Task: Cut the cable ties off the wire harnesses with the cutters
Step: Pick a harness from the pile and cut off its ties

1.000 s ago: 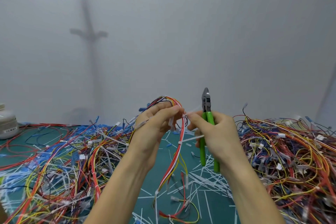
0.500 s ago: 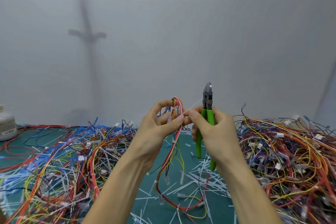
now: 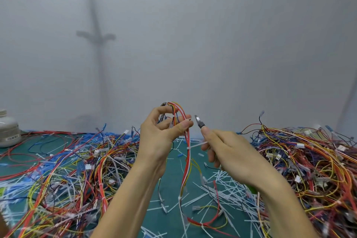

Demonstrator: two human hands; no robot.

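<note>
harness (image 3: 187, 160) hangs upright from your left hand (image 3: 160, 137), which pinches its top loop | cable tie (image 3: 195, 145) sits just below that hand, tail pointing at your right hand (image 3: 231, 152) | right hand, the nearer one, grips the cutters (image 3: 200, 123), nose up beside your left thumb

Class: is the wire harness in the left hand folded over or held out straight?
Folded over: the wire harness arches above the left hand, which pinches it.
</note>
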